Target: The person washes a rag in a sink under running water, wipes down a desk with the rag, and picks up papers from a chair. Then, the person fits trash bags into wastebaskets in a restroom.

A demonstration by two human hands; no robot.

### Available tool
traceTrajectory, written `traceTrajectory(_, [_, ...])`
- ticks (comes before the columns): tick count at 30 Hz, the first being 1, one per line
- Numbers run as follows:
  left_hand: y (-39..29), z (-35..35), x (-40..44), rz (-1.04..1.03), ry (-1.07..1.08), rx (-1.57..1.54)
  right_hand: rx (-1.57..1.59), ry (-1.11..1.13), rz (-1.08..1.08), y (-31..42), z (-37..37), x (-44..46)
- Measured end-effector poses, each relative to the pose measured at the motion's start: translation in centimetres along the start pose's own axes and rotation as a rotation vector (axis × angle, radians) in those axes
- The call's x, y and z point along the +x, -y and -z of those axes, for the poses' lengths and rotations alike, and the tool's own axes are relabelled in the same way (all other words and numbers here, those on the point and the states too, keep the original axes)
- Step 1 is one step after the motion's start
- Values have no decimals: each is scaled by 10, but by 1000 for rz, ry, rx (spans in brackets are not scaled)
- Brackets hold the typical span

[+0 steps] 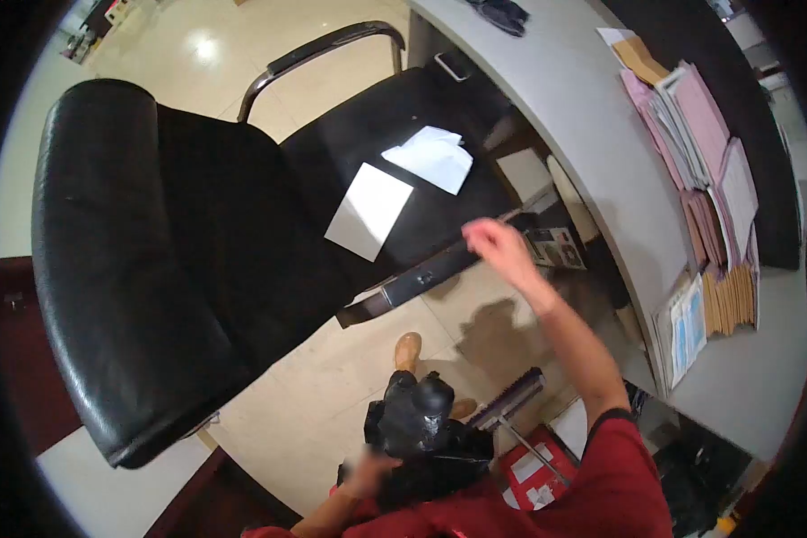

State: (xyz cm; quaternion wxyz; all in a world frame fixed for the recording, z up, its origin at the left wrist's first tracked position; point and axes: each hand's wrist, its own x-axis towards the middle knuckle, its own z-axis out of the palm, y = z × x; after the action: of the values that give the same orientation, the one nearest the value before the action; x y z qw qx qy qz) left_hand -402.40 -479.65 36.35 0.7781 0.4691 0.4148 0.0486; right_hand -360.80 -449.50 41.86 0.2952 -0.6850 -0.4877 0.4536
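Observation:
My right hand [498, 247] has its fingers curled in, over the near armrest [421, 276] of a black office chair [197, 260]. Whether it touches the armrest, or has anything inside the fingers, I cannot make out. On the chair seat [323, 134] lie a flat white sheet [369, 212] and a folded, crumpled white paper [432, 158]. Low in the view, my left hand [368, 473] is blurred against a shiny black bundle [426, 426] in front of my body. Its fingers are smeared, so its grip is unclear.
A curved grey desk [592, 134] runs along the right, bearing stacked pink and brown folders [704, 170] and a dark item [500, 13]. Below stand a purple-bristled broom head [511, 397] and a red dustpan-like item [520, 466] holding paper scraps. Pale tiles [318, 403] cover the floor.

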Motion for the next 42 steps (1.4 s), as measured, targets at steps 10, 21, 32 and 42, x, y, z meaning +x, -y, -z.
traceTrajectory(10, [85, -1, -40, -38, -317, 541, -1214, -272, 368, -77, -76, 235])
traceTrajectory(21, [20, 3, -15, 106, -331, 563, -960, 296, 150, 7, -89, 233])
traceTrajectory(32, [63, -1, -33, -27, -383, 436, -1098, 264, 582, -63, -239, 230])
traceTrajectory(42, [10, 7, -10, -214, -254, 449, -359, -276, 827, 45, -118, 117])
